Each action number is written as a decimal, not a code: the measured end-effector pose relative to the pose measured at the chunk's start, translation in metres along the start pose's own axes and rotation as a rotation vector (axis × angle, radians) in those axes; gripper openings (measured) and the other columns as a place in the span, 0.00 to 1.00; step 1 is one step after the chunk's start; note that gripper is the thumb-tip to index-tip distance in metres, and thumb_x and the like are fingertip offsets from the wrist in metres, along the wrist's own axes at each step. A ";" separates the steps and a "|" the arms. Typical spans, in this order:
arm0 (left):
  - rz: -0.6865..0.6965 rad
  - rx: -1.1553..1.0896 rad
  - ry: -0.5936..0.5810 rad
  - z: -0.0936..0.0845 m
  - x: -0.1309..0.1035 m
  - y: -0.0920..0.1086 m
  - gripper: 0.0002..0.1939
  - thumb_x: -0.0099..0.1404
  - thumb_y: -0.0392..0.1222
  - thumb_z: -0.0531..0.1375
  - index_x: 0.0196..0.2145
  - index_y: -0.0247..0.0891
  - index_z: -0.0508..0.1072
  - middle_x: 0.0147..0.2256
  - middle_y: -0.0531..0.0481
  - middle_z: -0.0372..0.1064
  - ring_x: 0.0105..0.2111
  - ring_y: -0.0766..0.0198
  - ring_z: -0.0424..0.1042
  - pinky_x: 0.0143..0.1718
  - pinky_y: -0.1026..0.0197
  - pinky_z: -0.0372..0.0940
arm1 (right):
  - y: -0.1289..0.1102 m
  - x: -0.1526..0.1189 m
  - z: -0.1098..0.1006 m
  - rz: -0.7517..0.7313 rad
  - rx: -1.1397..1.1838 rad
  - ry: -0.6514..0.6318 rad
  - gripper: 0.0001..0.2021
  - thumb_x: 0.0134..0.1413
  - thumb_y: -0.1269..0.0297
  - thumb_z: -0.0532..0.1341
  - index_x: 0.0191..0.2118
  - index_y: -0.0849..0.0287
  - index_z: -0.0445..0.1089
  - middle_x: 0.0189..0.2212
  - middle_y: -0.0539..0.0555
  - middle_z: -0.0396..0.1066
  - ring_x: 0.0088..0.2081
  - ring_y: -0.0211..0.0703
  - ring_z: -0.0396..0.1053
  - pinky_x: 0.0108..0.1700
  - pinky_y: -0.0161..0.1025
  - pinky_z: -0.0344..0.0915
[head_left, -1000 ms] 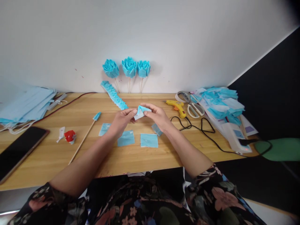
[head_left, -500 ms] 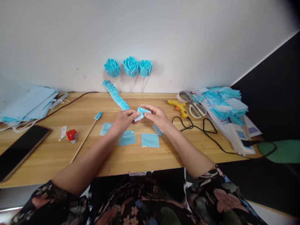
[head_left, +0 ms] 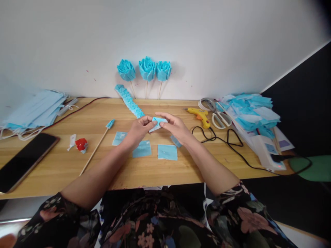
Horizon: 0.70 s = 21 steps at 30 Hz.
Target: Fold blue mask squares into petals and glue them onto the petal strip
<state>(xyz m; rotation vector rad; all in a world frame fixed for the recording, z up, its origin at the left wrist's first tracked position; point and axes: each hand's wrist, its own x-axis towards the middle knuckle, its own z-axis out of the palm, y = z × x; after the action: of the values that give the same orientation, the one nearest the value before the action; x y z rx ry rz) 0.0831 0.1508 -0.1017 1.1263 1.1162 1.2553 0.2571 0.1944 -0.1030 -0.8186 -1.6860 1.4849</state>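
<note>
Between my two hands is a small piece of light blue mask fabric (head_left: 158,124) with a folded corner. My left hand (head_left: 141,129) pinches its left side, thumb on top. My right hand (head_left: 177,128) grips the right side with the thumb pressed on it. Below them lie flat blue fabric rectangles (head_left: 167,152), one partly under my right wrist. Just beyond my left hand, a row of folded blue petals (head_left: 129,101) stretches toward the wall. To the left, a wooden stick (head_left: 94,151) carries a small rolled blue tip (head_left: 110,123).
Three blue fabric flowers (head_left: 147,69) on sticks lean at the wall. On the right are a yellow glue gun (head_left: 200,116), scissors (head_left: 221,120), a power strip (head_left: 269,153) and a fabric heap (head_left: 253,112). Masks (head_left: 36,108), a phone (head_left: 28,160) and a red wrapper (head_left: 81,144) lie left.
The fabric piece has been turned and its fold pressed flatter between my thumbs. The whole view has shifted slightly, while the things on the table stay in place.
</note>
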 end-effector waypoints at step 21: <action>0.033 -0.023 0.011 -0.001 -0.001 -0.001 0.14 0.57 0.51 0.68 0.28 0.37 0.72 0.23 0.55 0.66 0.25 0.69 0.62 0.29 0.63 0.59 | 0.001 0.000 0.001 0.013 -0.021 0.006 0.24 0.52 0.56 0.67 0.56 0.53 0.72 0.47 0.52 0.77 0.48 0.46 0.73 0.55 0.46 0.67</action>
<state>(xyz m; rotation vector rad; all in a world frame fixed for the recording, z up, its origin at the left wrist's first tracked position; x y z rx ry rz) 0.0826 0.1497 -0.1030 1.1253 1.0927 1.2985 0.2563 0.1935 -0.1046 -0.8460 -1.6978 1.4746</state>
